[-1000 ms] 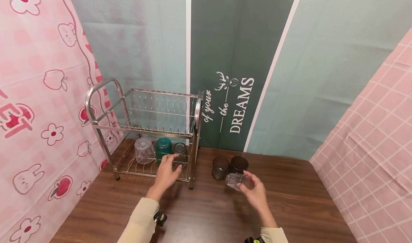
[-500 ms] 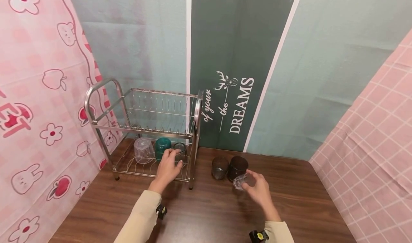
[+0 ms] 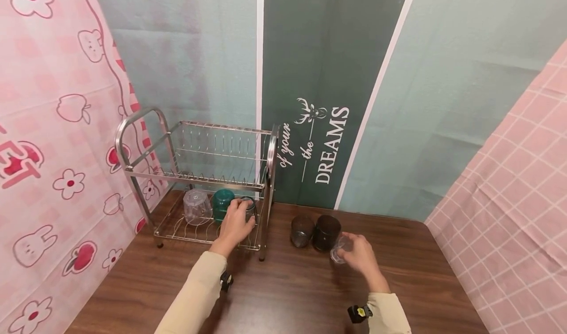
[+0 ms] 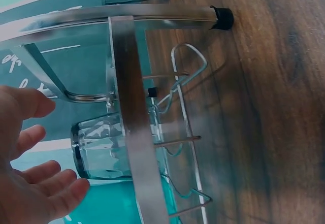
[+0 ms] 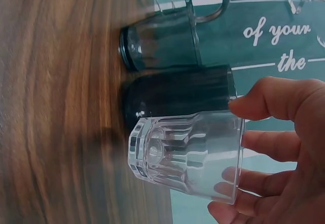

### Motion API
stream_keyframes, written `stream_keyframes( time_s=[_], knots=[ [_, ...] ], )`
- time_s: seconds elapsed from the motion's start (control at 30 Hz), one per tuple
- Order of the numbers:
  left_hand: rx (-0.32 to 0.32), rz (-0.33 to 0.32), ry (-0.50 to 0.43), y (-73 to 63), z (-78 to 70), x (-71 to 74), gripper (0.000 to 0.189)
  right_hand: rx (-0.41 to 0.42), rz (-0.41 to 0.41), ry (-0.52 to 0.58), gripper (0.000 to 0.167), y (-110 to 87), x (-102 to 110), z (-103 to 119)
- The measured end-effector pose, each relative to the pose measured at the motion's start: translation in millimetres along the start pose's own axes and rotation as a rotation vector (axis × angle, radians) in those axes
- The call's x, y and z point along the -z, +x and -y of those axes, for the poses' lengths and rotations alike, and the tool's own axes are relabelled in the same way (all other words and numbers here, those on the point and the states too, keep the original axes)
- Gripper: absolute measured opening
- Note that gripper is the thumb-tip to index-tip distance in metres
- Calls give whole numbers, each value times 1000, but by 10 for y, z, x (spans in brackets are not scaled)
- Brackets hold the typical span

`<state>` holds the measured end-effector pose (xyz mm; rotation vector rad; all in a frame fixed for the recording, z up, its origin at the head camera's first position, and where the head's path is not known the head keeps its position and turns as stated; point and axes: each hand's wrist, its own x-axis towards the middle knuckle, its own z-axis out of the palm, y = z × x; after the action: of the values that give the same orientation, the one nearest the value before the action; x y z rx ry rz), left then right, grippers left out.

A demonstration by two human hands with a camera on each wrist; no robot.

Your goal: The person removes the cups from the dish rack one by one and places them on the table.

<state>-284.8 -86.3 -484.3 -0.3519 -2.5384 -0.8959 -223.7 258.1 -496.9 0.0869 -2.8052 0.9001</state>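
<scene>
Broadly, a striped backdrop (image 3: 443, 103) rises behind the steel rack (image 3: 199, 180), meeting the wooden table's (image 3: 301, 289) back edge, which runs right from the rack to a rounded corner. Wood stretches in front of the rack, shows as a narrow strip between its right post and two dark glasses, and spreads wide beyond them. Smaller next, the left hand (image 3: 235, 228) reaches at the rack's lower right front, its fingers apart and loosely bent, gripping nothing; whether they touch the rack's grey glass is hard to tell. The right hand (image 3: 361, 255), well right of the rack, pinches a clear tumbler (image 5: 188, 153) near its rim between thumb and fingers, base downward. The dark glasses (image 3: 327, 231) stand side by side between rack and tumbler. Inside the rack's lower tier, left to right, sit a clear cup (image 3: 197, 206), a teal cup (image 3: 222, 206) and the upturned grey glass (image 4: 104, 148). Compared with a second ago, the tumbler is farther from the rack and more upright; the left hand is slightly nearer the grey glass.
</scene>
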Motion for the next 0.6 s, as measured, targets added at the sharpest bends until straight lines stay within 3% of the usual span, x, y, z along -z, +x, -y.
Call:
stream_keyframes(
  time_s=[0.4,0.6],
  knots=[
    [36,35,99,128,-12,-50,37,-18,43,-47,50,173,-16,-105],
    [78,99,163,216,1,-72,42,-18,61,-62,51,259,-41,-112]
  ],
)
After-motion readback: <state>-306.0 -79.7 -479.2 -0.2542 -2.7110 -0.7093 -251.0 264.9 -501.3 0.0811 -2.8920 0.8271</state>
